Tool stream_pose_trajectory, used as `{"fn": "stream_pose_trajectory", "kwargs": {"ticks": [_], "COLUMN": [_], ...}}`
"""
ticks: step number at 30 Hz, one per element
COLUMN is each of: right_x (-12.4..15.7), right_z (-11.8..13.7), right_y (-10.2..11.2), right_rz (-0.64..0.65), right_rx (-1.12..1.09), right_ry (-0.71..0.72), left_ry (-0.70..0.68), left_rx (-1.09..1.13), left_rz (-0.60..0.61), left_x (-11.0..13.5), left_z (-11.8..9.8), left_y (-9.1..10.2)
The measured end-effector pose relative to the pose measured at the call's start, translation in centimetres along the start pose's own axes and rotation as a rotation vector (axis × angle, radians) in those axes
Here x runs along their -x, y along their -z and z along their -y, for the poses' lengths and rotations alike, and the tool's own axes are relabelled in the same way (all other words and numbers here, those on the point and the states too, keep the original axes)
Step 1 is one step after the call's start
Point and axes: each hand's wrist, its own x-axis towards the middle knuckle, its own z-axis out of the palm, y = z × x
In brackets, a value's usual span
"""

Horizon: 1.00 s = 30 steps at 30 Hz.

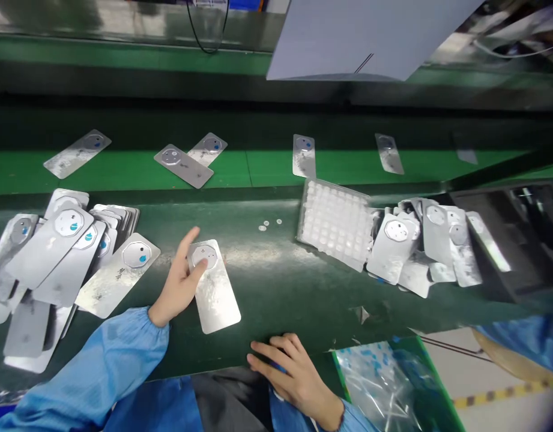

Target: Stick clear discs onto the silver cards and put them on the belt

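My left hand (179, 282) is at a silver phone back panel (217, 297) on the dark green bench. Its thumb lies over the panel's round camera area, and its index finger stretches out past the panel's left edge. The other fingers are mostly hidden. At the bench's front edge, my right hand (296, 378) rests with fingers apart, holding nothing. To the left lies a heaped pile of similar panels (46, 252), several with blue marks in the camera area. A single panel (118, 276) at the pile's right side is closest to my left hand.
A clear tray of white round pieces (334, 225) lies right of centre, beside more stacked panels (395, 237). Small white discs (266, 223) sit mid-bench. Panels (304, 156) are spaced along the green strip (267, 168) behind. A plastic bag (375, 384) lies front right.
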Motion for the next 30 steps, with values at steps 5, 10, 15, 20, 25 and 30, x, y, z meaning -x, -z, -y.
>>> {"fn": "stream_pose_trajectory", "kwargs": {"ticks": [5,10,15,20,25,30], "right_x": [-3.2,-10.5,-14.7,-15.3,-15.0,-15.0], "right_z": [0.0,-2.1,-3.7,-3.5,-3.1,-2.8], "right_y": [0.4,2.9,4.5,4.0,3.3,2.8], "right_rz": [-0.087,0.008,0.246,0.22,0.159,0.082], "right_rx": [-0.428,-0.664,-0.808,-0.962,-0.948,-0.882], "right_ry": [-0.286,-0.664,-0.652,-0.692,-0.714,-0.713], "left_ry": [-0.138,-0.365,-0.416,-0.391,-0.344,-0.32], "left_rx": [-0.394,-0.556,-0.518,-0.438,-0.397,-0.398], "left_rz": [0.011,0.12,0.295,0.157,0.061,0.012], "left_x": [0.4,1.5,1.6,1.4,1.4,1.3], "left_z": [0.3,0.5,1.1,1.1,1.2,1.5], "left_y": [-0.1,-0.7,-0.4,-0.7,-1.0,-0.9]}}
